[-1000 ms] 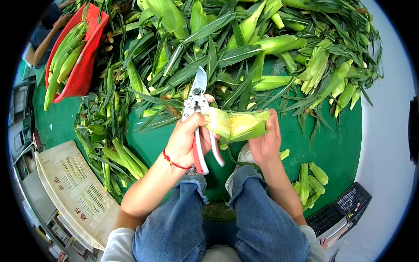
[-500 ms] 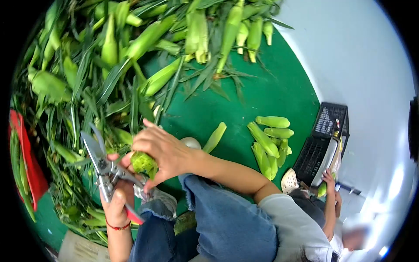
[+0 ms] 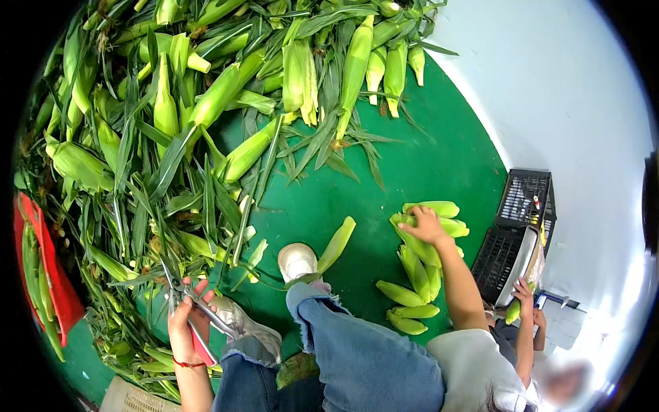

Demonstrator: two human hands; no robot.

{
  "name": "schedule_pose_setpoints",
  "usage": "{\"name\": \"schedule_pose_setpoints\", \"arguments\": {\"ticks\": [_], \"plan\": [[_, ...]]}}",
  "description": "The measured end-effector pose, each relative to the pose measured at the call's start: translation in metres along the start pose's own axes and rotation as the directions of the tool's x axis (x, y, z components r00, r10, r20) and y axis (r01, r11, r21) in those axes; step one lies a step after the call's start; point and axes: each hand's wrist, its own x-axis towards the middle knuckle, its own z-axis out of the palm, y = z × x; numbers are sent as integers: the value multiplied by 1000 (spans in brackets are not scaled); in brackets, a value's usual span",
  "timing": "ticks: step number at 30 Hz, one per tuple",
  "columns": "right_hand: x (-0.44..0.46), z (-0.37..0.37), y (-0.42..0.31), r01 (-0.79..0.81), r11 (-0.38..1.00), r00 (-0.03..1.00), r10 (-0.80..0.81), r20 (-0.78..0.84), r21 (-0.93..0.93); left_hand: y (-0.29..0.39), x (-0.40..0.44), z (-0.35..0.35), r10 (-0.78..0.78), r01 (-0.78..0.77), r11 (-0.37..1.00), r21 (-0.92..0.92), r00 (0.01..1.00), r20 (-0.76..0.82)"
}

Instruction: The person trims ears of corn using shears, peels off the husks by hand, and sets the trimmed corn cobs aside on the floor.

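Note:
My left hand [image 3: 189, 326] holds silver pruning shears [image 3: 184, 294] with red on the handle, beside the heap of leafy corn. Their blades point up. My right hand [image 3: 425, 226] reaches out to the right, onto a group of trimmed green ears of corn [image 3: 417, 271]. Its fingers curl over an ear of corn [image 3: 401, 218] at the top of that group; the palm side is hidden. One more trimmed ear [image 3: 337, 246] lies alone beside my white shoe [image 3: 297, 262].
A large heap of unhusked corn and leaves [image 3: 165, 137] covers the left and back of the green floor [image 3: 329, 199]. At far left is a red bag [image 3: 65, 302]. Black crates [image 3: 525, 199] stand on the right, near another person's hand [image 3: 525, 299] holding corn.
My right hand has left the shears and swung right onto the trimmed ears. My left hand still holds the shears, now lower. The view has shifted slightly.

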Motion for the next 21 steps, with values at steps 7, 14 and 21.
{"name": "schedule_pose_setpoints", "arguments": {"ticks": [7,14,21], "plan": [[200,-51,-32,168,763,748,314,-585,624,8,6,3,-20,23,999,36,997,-75],[246,-77,-108,22,97,912,406,-60,995,9,6,10,-9,13,999,34,995,-104],[43,26,-199,-265,195,959,-50,279,944,-2,17,16,-73,72,997,-34,997,-38]]}}
